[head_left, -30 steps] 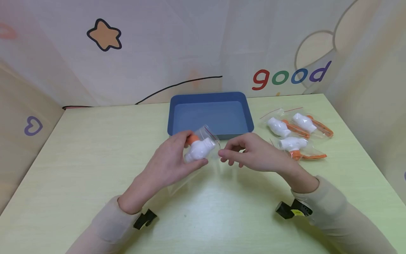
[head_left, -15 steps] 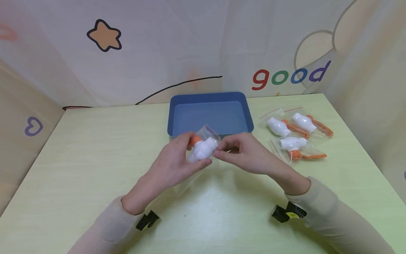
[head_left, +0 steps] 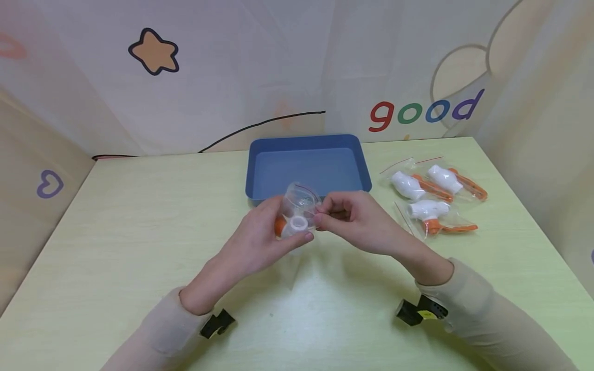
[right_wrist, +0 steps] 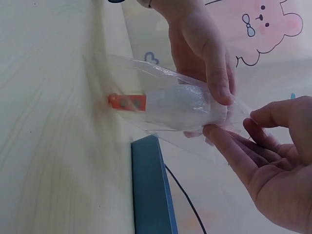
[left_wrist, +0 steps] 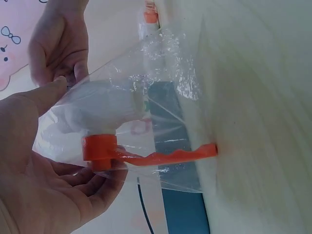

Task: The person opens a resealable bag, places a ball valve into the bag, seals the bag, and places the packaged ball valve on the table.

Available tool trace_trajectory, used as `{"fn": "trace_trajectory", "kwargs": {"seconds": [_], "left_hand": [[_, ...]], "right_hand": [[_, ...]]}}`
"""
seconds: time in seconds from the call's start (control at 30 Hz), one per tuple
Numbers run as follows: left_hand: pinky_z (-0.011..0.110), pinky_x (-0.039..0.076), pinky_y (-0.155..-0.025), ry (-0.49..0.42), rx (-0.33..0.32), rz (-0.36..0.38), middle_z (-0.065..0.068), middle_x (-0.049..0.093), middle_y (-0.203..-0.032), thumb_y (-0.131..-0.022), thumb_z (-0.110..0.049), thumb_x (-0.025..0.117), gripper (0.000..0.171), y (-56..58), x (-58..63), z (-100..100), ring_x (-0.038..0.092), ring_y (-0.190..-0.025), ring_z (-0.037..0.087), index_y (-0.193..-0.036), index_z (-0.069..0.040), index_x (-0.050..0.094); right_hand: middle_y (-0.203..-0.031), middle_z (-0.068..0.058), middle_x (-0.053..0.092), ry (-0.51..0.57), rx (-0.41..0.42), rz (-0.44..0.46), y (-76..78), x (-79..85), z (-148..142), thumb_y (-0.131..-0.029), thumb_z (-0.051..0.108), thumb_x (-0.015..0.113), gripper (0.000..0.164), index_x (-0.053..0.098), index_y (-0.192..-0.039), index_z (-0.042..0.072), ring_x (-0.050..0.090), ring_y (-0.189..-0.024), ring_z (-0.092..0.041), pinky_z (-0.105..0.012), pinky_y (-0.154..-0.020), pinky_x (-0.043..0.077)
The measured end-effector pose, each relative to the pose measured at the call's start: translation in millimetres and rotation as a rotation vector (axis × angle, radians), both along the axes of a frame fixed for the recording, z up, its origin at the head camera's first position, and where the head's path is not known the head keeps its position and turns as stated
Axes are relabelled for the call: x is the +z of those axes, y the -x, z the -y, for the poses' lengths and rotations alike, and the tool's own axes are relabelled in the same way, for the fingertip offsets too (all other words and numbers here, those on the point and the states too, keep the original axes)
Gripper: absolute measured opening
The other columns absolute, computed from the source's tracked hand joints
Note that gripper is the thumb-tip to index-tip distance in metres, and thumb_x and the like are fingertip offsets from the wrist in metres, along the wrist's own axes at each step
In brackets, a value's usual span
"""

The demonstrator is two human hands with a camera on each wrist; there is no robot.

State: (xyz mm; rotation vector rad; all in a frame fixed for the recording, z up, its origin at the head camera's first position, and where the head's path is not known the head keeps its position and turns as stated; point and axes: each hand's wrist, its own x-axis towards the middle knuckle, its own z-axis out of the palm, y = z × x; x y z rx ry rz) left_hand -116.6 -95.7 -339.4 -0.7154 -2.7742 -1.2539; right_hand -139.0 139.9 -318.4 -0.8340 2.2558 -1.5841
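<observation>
A white plastic ball valve (head_left: 297,225) with an orange lever sits inside a clear zip bag (head_left: 297,198). My left hand (head_left: 252,232) grips the valve through the plastic, thumb on the near side. One round end of the valve faces up toward the bag's top. My right hand (head_left: 357,219) pinches the right edge of the bag near its red-lined top. In the left wrist view the orange lever (left_wrist: 170,157) points down to the tabletop inside the bag. From the right wrist, the white valve body (right_wrist: 180,105) shows through the film.
Behind the hands stands a blue tray (head_left: 249,175) at the table's back edge. To the right lie more bagged valves: one (head_left: 408,186) at the back, another (head_left: 444,179) beside it, a third (head_left: 429,211) nearer. A printed curtain (head_left: 278,67) hangs behind the table.
My right hand has moved left and now pinches the bag's edge. The left hand has tilted the valve so its round end points up, and the bag's top has bulged outward.
</observation>
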Motion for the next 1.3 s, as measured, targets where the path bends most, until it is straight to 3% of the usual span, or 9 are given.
{"fn": "trace_trajectory", "kwargs": {"seconds": [0.23,0.43,0.63,0.8,0.93,1.07,1.3], "left_hand": [[0.034,0.056,-0.079,-0.084,-0.019,0.055,-0.002,0.061,-0.114,-0.089,-0.034,0.083,0.065,0.2,0.4,3.0,0.061,-0.093,0.015,-0.138,-0.006,0.051],[0.039,0.053,-0.09,-0.12,-0.046,0.011,-0.003,0.062,-0.116,-0.096,-0.036,0.074,0.06,1.0,0.0,6.8,0.06,-0.101,0.012,-0.141,-0.006,0.049],[0.038,0.051,-0.098,-0.167,-0.083,-0.023,0.003,0.065,-0.119,-0.107,-0.029,0.058,0.05,0.1,-0.8,10.8,0.062,-0.11,0.014,-0.146,-0.002,0.041],[0.042,0.053,-0.092,-0.161,-0.068,-0.061,0.014,0.067,-0.119,-0.113,-0.025,0.043,0.041,-0.1,-1.6,15.0,0.065,-0.107,0.024,-0.144,0.0,0.038],[0.041,0.051,-0.08,-0.155,-0.066,-0.126,0.017,0.068,-0.113,-0.114,-0.021,0.038,0.036,0.8,-3.2,17.4,0.063,-0.095,0.026,-0.142,0.0,0.038],[0.038,0.049,-0.073,-0.159,-0.048,-0.16,0.015,0.069,-0.104,-0.112,-0.016,0.042,0.028,1.5,-2.6,18.4,0.06,-0.084,0.023,-0.136,-0.001,0.041],[0.039,0.056,-0.085,-0.199,-0.003,-0.194,0.006,0.066,-0.103,-0.108,-0.013,0.055,0.014,2.9,1.6,20.0,0.066,-0.096,0.019,-0.118,-0.003,0.053]], "right_hand": [[-0.096,-0.007,0.073,-0.012,-0.012,-0.019,2.9,6.8,-5.3,-0.099,0.006,0.068,0.005,0.069,-0.096,0.003,0.072,-0.086,-0.023,-0.038,-0.081,0.06],[-0.098,-0.008,0.073,-0.017,-0.022,-0.031,4.8,11.7,-8.9,-0.099,0.004,0.068,0.003,0.07,-0.1,0.002,0.072,-0.087,-0.024,-0.04,-0.081,0.06],[-0.098,-0.01,0.073,0.0,-0.024,-0.026,6.2,14.1,-11.3,-0.098,0.004,0.069,0.006,0.071,-0.103,0.0,0.072,-0.087,-0.028,-0.035,-0.081,0.06],[-0.1,-0.011,0.073,0.003,-0.028,-0.028,6.7,15.0,-13.9,-0.098,0.003,0.068,0.008,0.071,-0.105,-0.001,0.072,-0.089,-0.029,-0.035,-0.082,0.059],[-0.101,-0.012,0.073,-0.003,-0.025,-0.035,7.6,15.6,-16.6,-0.099,0.001,0.067,0.009,0.07,-0.107,-0.001,0.071,-0.089,-0.028,-0.034,-0.082,0.059],[-0.1,-0.011,0.073,-0.014,-0.024,-0.064,9.5,14.9,-19.1,-0.099,0.002,0.068,0.01,0.071,-0.108,0.0,0.07,-0.087,-0.029,-0.033,-0.081,0.059],[-0.103,-0.007,0.073,-0.038,-0.046,-0.098,13.1,13.3,-23.4,-0.098,0.003,0.069,0.01,0.072,-0.108,0.002,0.07,-0.088,-0.026,-0.033,-0.081,0.059]]}}
